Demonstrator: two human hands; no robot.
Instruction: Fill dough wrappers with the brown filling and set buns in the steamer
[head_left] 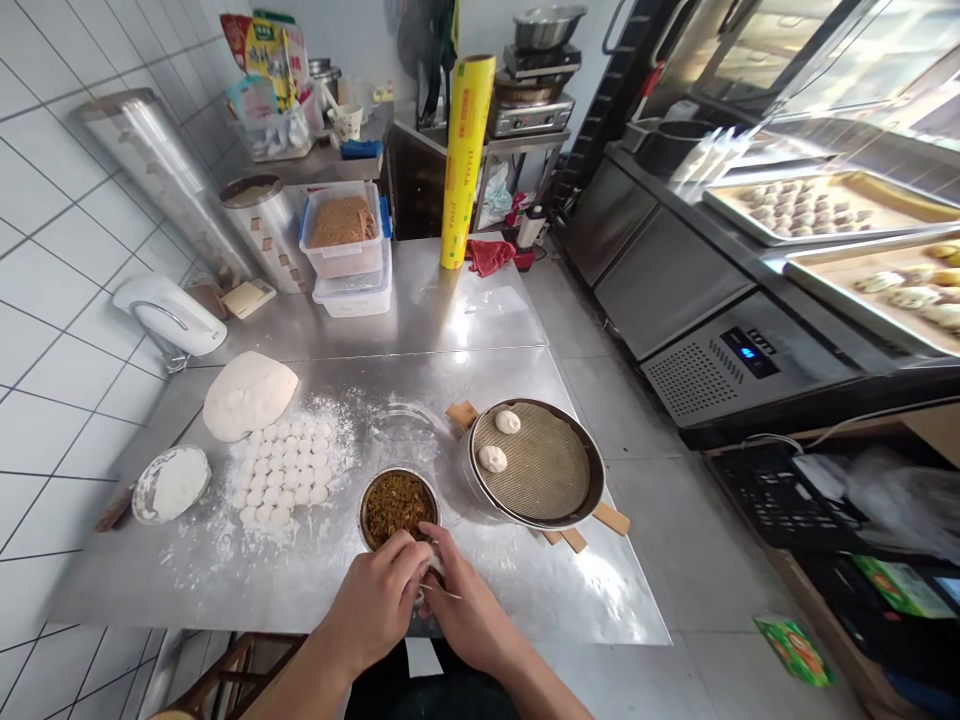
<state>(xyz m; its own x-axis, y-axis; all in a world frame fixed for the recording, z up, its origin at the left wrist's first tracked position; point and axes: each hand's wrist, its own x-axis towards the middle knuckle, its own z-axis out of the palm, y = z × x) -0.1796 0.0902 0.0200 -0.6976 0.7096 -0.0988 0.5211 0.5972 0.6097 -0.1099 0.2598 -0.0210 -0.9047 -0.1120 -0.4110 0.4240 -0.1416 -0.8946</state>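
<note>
My left hand (375,592) and my right hand (466,598) meet at the near edge of the steel table. Their fingers close together on a small piece of pale dough (434,566), mostly hidden by them. A thin light stick (442,591) pokes out from under my right hand's fingers. Just beyond my hands stands a metal bowl (363,520) of brown-green chopped filling (399,503). To the right, a round steamer tray (551,465) with a mesh liner carries two shaped buns (508,421) on its left side. Floured dough pieces (285,470) lie in rows to the left.
A large dough lump (250,394) and a flour bowl (172,485) lie at the left. Wooden slats (611,518) stick out under the steamer. Farther back are stacked plastic tubs (346,255) and an upright yellow roll (466,165). Filled trays (832,205) rest on the right counter.
</note>
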